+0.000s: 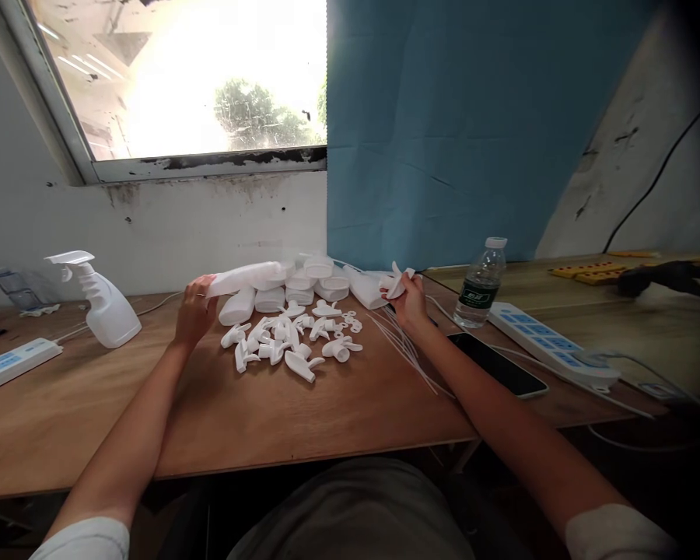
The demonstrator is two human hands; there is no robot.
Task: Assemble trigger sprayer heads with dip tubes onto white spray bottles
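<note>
Right now two bare arms reach out over a wooden table point(122, 420). The left hand point(194, 311) is closed around the end of a white bottle point(242, 278) and holds it up off the table, lying on its side. The bottle's other end points at a pile of more white bottles point(303, 284) at the back of the table. The right hand point(409, 302) is well apart from the left one. It is closed on a small white spray top point(395, 283), lifted just above the table. It is small and a bit blurry, so it may be a trigger part, but that is hard to be sure of.

Between the two hands lies a heap of white spray tops point(292, 342) and some little white rings point(350, 320). Thin white tubes point(402, 354) lie just beside the right arm. A dark phone point(498, 365) lies flat near that arm. A clear water bottle point(479, 284) stands upright behind the phone, next to a white and blue power strip point(551, 346). Far to the left stands one finished spray bottle point(102, 303), and another power strip point(12, 364) lies near the table's left edge.
</note>
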